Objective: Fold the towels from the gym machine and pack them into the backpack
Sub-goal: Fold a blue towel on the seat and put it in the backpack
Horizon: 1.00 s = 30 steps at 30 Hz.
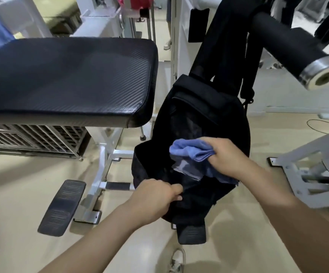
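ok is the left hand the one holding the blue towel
No, the right hand grips the blue towel over the open backpack; the left hand pinches its edge.

Sleeveless left hand (pixel 155 200) and right hand (pixel 225 157), white laced sneaker (pixel 177 260).

Left arm: bare forearm, enters from the bottom edge, angled up and right.
Left hand (pixel 155 200): knuckles up, fingers curled, pinching the backpack (pixel 208 107) rim.
Right arm: bare, enters from the right edge, angled up and left.
Right hand (pixel 225 156): fingers curled round a folded towel (pixel 189 152).
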Each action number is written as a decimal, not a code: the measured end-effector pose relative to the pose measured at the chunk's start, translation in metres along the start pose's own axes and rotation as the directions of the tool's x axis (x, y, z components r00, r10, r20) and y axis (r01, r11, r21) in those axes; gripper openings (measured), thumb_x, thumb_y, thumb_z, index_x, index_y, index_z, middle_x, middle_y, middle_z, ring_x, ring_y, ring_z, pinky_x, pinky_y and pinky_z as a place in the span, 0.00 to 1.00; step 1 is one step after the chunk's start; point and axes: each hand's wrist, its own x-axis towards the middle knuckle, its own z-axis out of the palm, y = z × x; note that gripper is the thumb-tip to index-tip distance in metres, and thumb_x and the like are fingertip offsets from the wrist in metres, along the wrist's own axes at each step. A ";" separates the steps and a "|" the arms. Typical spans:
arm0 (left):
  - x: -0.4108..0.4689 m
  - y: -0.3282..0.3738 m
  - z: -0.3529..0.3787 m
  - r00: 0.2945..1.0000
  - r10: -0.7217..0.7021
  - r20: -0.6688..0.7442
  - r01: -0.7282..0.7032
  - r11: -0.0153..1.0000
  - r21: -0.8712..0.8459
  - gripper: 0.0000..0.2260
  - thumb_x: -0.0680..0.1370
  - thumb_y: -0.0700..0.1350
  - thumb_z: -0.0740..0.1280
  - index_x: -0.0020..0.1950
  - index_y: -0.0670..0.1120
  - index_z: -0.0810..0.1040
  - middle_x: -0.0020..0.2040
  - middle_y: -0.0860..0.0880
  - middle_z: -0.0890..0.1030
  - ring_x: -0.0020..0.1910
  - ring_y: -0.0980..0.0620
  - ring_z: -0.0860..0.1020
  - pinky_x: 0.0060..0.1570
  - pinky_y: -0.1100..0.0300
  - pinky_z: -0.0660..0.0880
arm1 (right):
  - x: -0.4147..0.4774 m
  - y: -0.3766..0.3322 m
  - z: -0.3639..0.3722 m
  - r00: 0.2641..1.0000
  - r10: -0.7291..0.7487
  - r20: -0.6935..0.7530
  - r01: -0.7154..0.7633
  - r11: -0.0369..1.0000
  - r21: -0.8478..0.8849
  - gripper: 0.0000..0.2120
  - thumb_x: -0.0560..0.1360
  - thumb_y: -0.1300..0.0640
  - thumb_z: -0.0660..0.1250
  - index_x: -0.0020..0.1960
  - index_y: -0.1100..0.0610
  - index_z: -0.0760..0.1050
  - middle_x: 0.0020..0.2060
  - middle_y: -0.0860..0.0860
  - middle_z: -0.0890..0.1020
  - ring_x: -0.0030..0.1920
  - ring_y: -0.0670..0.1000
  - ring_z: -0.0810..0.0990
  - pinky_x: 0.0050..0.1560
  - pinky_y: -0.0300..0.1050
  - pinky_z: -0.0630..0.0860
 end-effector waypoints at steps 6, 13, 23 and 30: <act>-0.075 0.032 -0.036 0.978 0.143 -0.154 -0.177 0.957 -0.232 0.12 0.80 0.56 0.52 0.40 0.51 0.59 0.30 0.47 0.72 0.30 0.47 0.63 0.28 0.57 0.64 | -0.014 -0.016 0.039 1.000 0.011 0.024 -0.003 0.952 -0.306 0.14 0.71 0.63 0.62 0.51 0.48 0.77 0.42 0.48 0.80 0.44 0.54 0.78 0.39 0.48 0.74; -0.173 0.070 -0.064 0.990 -0.020 -0.140 -0.054 0.863 -0.502 0.14 0.80 0.56 0.60 0.40 0.49 0.63 0.29 0.50 0.68 0.32 0.48 0.67 0.32 0.57 0.66 | -0.032 -0.024 0.034 0.971 -0.070 -0.229 -0.105 0.734 -0.671 0.09 0.72 0.62 0.67 0.49 0.52 0.71 0.52 0.49 0.74 0.53 0.55 0.78 0.38 0.47 0.63; -0.183 0.082 -0.064 0.998 0.052 0.035 -0.037 0.942 -0.332 0.19 0.74 0.55 0.68 0.32 0.51 0.61 0.32 0.52 0.70 0.34 0.53 0.67 0.30 0.68 0.60 | -0.075 -0.084 0.077 0.991 0.109 0.080 -0.109 0.994 -0.012 0.03 0.74 0.63 0.67 0.47 0.58 0.75 0.41 0.52 0.80 0.43 0.51 0.78 0.41 0.43 0.72; -0.162 0.080 -0.064 0.985 0.148 0.084 -0.106 0.921 -0.375 0.13 0.74 0.49 0.69 0.34 0.50 0.67 0.34 0.49 0.75 0.36 0.49 0.73 0.37 0.53 0.72 | -0.042 -0.065 0.119 0.967 0.233 0.101 -0.172 0.895 -0.412 0.12 0.72 0.64 0.62 0.51 0.50 0.68 0.54 0.52 0.79 0.56 0.58 0.77 0.53 0.50 0.69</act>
